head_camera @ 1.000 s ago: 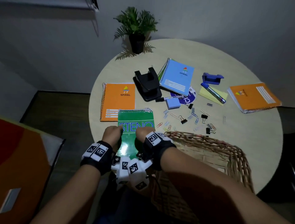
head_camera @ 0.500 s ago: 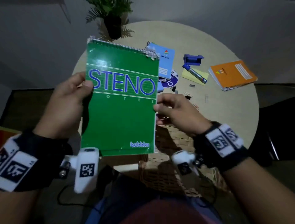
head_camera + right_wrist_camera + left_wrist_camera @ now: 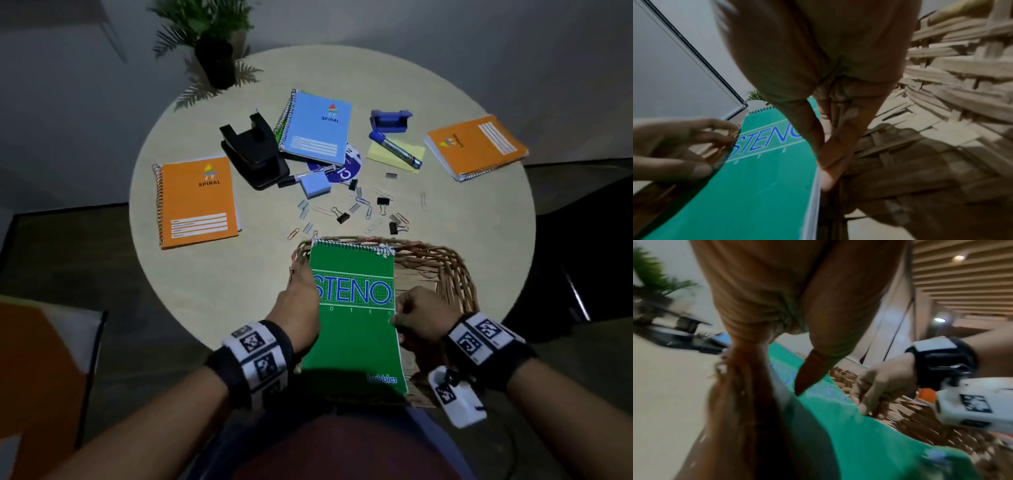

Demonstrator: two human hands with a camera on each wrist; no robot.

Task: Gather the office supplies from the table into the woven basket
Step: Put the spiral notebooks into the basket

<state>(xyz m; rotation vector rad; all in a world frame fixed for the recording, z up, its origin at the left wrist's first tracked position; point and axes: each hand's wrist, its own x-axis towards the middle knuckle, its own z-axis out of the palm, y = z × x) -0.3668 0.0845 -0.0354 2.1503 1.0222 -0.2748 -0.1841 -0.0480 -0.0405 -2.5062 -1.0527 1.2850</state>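
Green notepad [image 3: 356, 318], "STENO" in blue, spiral-bound along its top, sits over the woven basket [image 3: 452, 270]; left hand [image 3: 298, 308] and right hand [image 3: 416, 317] each grip a side edge.

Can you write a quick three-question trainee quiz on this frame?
1. True or false: both hands grip the green steno pad.
2. The pad sits over which item? A) hole punch B) woven basket C) plant pot
3. How many orange spiral notebooks lie on the table?

Key:
1. True: left hand and right hand hold its side edges.
2. B
3. Two: orange notebooks.
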